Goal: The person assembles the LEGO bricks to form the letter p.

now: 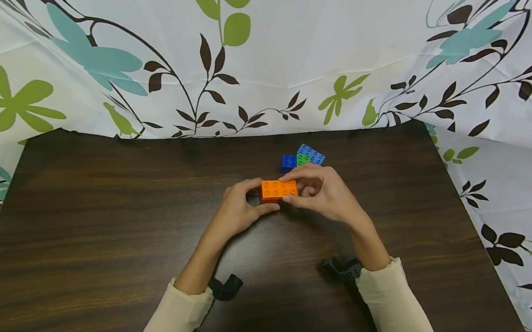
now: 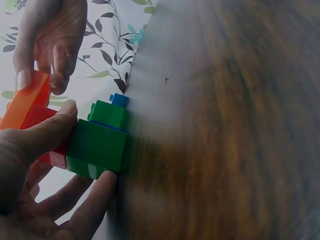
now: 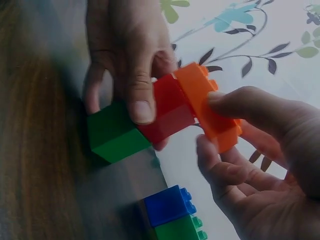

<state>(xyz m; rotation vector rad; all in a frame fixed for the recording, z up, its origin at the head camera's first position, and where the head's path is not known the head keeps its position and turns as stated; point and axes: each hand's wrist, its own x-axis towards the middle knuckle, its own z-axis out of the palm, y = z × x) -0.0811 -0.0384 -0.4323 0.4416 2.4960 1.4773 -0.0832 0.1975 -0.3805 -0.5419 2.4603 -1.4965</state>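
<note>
An orange brick (image 1: pixel 279 188) tops a stack between both hands. In the right wrist view the orange brick (image 3: pixel 207 107) lies on a red brick (image 3: pixel 171 107), which joins a green block (image 3: pixel 116 132) at the table. The left hand (image 1: pixel 239 210) grips the stack, its thumb across the red brick (image 2: pixel 40 116) and a fingertip at the green block (image 2: pixel 96 149) in the left wrist view. The right hand (image 1: pixel 323 192) pinches the orange brick between thumb and fingers. In the right wrist view, the orange brick sits slightly tilted against the red one.
Behind the right hand stand a dark blue brick (image 1: pixel 288 162), a green brick (image 1: pixel 303 159) and a light blue brick (image 1: pixel 310 153), close together. A patterned cloth (image 1: pixel 331 45) hangs along the back edge of the dark wooden table (image 1: pixel 107 231).
</note>
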